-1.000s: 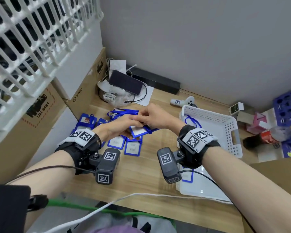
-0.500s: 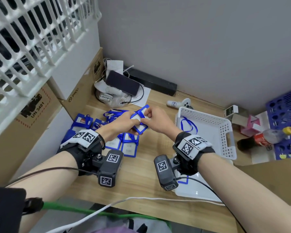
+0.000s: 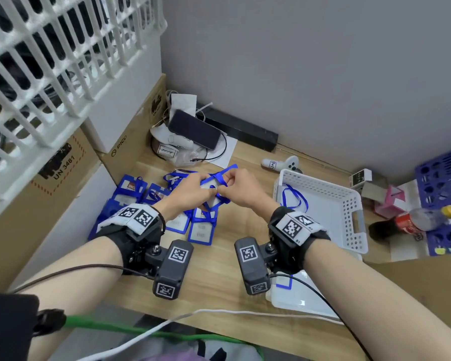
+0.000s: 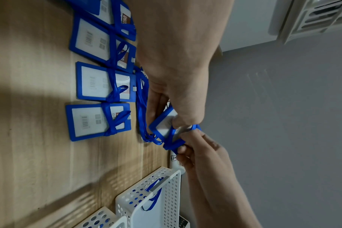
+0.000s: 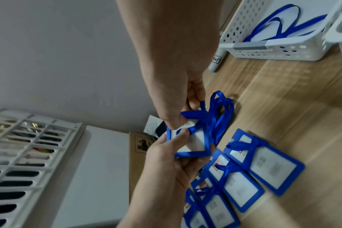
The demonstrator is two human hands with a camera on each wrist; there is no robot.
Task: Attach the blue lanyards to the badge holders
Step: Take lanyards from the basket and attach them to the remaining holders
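Note:
Both hands hold one blue-framed badge holder (image 3: pixel 211 191) a little above the table. My left hand (image 3: pixel 193 188) grips its body, thumb on the clear face (image 5: pixel 193 141). My right hand (image 3: pixel 238 187) pinches the blue lanyard (image 3: pixel 220 178) where it crosses the holder's end (image 4: pixel 172 143). The rest of that lanyard hangs down in loops (image 5: pixel 222 111) to the wood. Several badge holders with lanyards tied round them (image 3: pixel 201 230) lie in rows below the hands (image 4: pixel 98 121). Another loose lanyard (image 3: pixel 294 199) lies in the white basket (image 3: pixel 349 204).
Cardboard boxes (image 3: pixel 130 147) and a white crate (image 3: pixel 50 61) wall off the left. A phone on clutter (image 3: pixel 193 128) and a white controller (image 3: pixel 284 162) sit at the back. A cola bottle (image 3: pixel 412 222) and blue rack (image 3: pixel 443 183) are on the right, a white tray (image 3: pixel 305 298) at the front.
Both hands have lifted the badge holder off the table and tilted it. The lanyard now crosses its face, with the right hand pinching it at the end.

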